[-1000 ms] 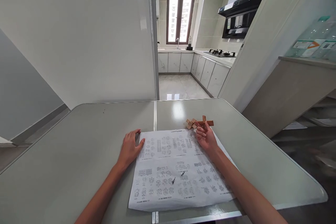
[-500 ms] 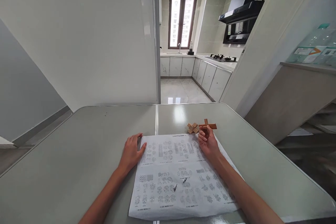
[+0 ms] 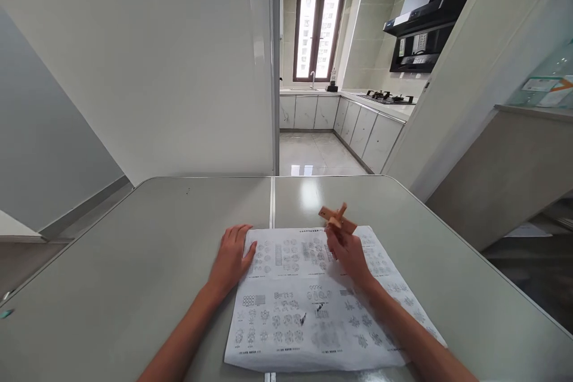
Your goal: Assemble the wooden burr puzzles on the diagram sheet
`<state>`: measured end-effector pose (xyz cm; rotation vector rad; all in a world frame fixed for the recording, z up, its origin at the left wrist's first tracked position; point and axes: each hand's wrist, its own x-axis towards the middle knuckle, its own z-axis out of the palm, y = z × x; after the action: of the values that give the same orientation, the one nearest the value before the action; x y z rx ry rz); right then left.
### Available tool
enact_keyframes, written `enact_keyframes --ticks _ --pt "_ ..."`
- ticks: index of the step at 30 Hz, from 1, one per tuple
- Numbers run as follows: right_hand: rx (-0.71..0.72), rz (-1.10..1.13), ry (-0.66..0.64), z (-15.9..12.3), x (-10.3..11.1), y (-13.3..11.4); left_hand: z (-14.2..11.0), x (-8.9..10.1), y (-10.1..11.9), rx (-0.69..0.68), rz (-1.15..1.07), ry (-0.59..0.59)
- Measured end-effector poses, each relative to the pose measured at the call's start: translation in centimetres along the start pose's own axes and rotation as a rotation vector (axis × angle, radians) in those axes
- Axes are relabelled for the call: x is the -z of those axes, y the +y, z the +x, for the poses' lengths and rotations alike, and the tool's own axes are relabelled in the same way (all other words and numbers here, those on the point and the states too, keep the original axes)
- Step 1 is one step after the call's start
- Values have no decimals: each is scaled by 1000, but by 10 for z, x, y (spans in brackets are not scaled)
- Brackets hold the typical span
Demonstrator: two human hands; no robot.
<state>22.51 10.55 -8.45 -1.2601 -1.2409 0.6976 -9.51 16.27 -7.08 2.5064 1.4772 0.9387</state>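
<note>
My right hand (image 3: 348,255) pinches a cross-shaped wooden puzzle (image 3: 347,224) and holds it up over the far edge of a printed sheet (image 3: 313,283). The puzzle is tilted, with its bars crossing just beyond my fingertips. Rows of small line drawings cover the white, creased sheet, and two dark marks lie near its middle. Flat on the sheet's left edge and the table rests my left hand (image 3: 231,255), fingers stretched out and thumb on the paper. The second, knobbly wooden puzzle cannot be made out now.
The grey-green table (image 3: 134,274) has a seam down its middle and rounded far corners. Past it, a doorway opens to a kitchen with a stove (image 3: 387,97) and window. A plastic bottle (image 3: 544,83) stands on a ledge at right.
My right hand has drawn the cross-shaped puzzle slightly left and turned it. The knobbly puzzle beside it has gone out of sight. My left hand stays on the paper; the view has shifted a little.
</note>
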Motion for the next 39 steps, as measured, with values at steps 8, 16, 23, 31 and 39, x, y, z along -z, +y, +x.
enact_keyframes --ticks 8,16,23,31,39 --pt "376 -407 -302 -13 -8 8 -7 11 53 -178 -372 -219" --pt "566 -523 -503 -24 -19 0 -14 7 87 -82 -704 -398" --pt "525 -477 -594 -28 -19 -7 -10 5 85 -53 -776 -423" --pt "328 -323 -628 -31 -20 -15 -12 3 87 -58 -689 -325" --pt "283 -277 -487 -25 -16 -9 -12 -3 84 22 -614 -270"
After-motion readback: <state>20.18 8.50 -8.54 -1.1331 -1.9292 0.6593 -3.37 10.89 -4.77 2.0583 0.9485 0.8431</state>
